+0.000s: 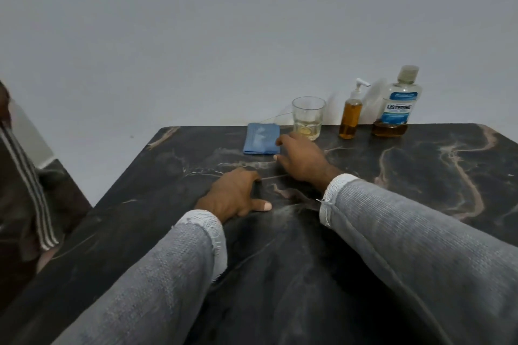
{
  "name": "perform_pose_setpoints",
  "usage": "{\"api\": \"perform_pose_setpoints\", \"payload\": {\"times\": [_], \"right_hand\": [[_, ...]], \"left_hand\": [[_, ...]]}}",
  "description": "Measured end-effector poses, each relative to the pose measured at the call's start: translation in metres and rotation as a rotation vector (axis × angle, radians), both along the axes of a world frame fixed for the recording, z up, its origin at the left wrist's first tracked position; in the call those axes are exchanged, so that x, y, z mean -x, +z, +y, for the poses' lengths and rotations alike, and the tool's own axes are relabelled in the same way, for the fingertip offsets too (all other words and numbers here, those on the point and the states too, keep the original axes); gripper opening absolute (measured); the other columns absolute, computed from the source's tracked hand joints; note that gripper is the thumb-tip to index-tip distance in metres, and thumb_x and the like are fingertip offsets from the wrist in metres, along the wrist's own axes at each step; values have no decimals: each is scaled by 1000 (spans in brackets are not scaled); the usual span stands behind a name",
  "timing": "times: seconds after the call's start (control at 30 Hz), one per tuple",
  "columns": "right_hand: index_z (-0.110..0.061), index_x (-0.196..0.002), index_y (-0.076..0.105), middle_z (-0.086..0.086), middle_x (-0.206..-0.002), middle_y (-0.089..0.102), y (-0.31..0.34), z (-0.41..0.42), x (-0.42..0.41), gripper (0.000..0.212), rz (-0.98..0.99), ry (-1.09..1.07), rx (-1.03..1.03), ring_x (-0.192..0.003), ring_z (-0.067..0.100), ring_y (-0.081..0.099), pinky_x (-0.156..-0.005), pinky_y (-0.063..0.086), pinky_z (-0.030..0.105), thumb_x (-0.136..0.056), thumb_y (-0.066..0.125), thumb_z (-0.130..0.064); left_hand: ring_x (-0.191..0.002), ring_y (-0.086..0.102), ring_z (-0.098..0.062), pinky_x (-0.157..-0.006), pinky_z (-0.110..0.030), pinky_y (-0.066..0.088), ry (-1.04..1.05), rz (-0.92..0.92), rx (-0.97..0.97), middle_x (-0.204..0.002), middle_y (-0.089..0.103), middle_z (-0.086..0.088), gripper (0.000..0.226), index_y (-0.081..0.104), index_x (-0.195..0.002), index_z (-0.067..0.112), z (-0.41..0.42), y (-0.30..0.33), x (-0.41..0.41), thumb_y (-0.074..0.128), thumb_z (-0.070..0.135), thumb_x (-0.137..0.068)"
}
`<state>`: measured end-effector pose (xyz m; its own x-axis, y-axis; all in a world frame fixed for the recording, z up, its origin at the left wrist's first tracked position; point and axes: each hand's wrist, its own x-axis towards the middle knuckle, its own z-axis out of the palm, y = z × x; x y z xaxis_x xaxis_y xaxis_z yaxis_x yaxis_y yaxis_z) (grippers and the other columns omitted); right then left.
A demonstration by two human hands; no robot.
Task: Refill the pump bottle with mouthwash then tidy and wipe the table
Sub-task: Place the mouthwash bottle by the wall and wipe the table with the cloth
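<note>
A pump bottle (pixel 350 116) with amber liquid stands near the far edge of the dark marble table (pixel 420 176). To its right is a mouthwash bottle (pixel 399 103) with a blue label, capped, holding a little amber liquid at the bottom. A clear glass (pixel 307 117) with a bit of pale liquid stands left of the pump bottle. A folded blue cloth (pixel 259 138) lies left of the glass. My right hand (pixel 301 161) hovers at the cloth's right edge, fingers apart, holding nothing. My left hand (pixel 234 196) rests flat on the table.
A plain grey wall rises behind the table. At the left edge, beside the table, is a dark garment with white stripes (pixel 28 176). The table's left edge runs diagonally toward me.
</note>
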<state>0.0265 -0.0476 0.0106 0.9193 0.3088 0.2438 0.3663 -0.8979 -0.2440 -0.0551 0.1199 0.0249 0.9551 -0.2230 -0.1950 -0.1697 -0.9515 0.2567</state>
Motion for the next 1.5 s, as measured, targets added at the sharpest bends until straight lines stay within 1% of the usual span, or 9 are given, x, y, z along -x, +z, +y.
{"api": "perform_pose_setpoints", "payload": {"times": [0.13, 0.3, 0.47, 0.57, 0.8, 1.0, 1.2, 1.4, 1.5], "right_hand": [[-11, -129, 51, 13, -130, 51, 0, 14, -23, 39, -83, 39, 218, -116, 31, 50, -94, 43, 41, -94, 57, -27], [-11, -112, 59, 9, -114, 59, 3, 22, -32, 19, -128, 72, 417, -105, 29, 59, -80, 42, 37, -94, 55, -15], [-9, -122, 57, 11, -120, 60, 11, 31, -34, 30, -190, 133, 662, -106, 31, 61, -91, 44, 41, -92, 57, -15], [-8, -128, 54, 13, -125, 57, 14, 35, -35, 36, -180, 156, 726, -107, 32, 60, -89, 46, 42, -94, 57, -19], [-4, -111, 58, 15, -112, 59, 30, 21, -26, 28, -186, 107, 420, -91, 36, 61, -65, 36, 34, -93, 49, -23], [-6, -99, 60, 13, -96, 58, 72, -16, 19, 18, -149, 85, 185, -84, 29, 57, -69, 44, 36, -91, 54, -20], [-14, -85, 55, 13, -89, 58, 89, -85, 87, 10, -178, 65, 175, -75, 25, 50, -65, 36, 32, -88, 57, -22], [-13, -84, 55, 12, -90, 59, 75, -160, 182, 13, -195, -16, 211, -72, 25, 50, -61, 37, 31, -88, 59, -24], [-13, -82, 56, 11, -88, 60, 61, -186, 226, 13, -196, -42, 232, -67, 24, 48, -58, 32, 29, -86, 61, -24]], "left_hand": [[-125, 48, -27, -105, -46, 42, 5, -7, -11, -137, 49, -7, 73, 47, -138, 19, -1, -2, -4, 72, 53, -78], [-124, 49, -26, -104, -46, 43, 3, -5, -22, -135, 50, -7, 72, 48, -135, 18, -3, -1, -6, 72, 52, -77], [-123, 49, -25, -103, -46, 43, 3, -18, -35, -134, 51, -5, 72, 48, -135, 20, -4, 0, -8, 74, 53, -75], [-122, 50, -25, -103, -46, 44, 7, -27, -35, -134, 51, -5, 73, 48, -134, 21, -4, 0, -8, 74, 53, -75], [-122, 51, -26, -103, -46, 43, 44, 9, 6, -134, 52, -5, 70, 51, -133, 19, -7, 4, -3, 78, 47, -74], [-116, 57, -26, -102, -36, 43, 68, -18, 178, -127, 61, -7, 50, 58, -124, 15, -10, 8, 19, 77, 31, -80], [-123, 54, -26, -105, -38, 42, 81, -168, 260, -133, 59, -6, 42, 56, -130, 20, -25, -2, 73, 66, 27, -90], [-125, 52, -26, -107, -35, 39, 51, -188, 260, -135, 58, -6, 44, 54, -133, 19, -45, -2, 136, 64, 24, -91], [-119, 56, -28, -105, -41, 42, 32, -168, 278, -134, 58, -6, 46, 53, -135, 20, -56, -4, 161, 65, 25, -91]]}}
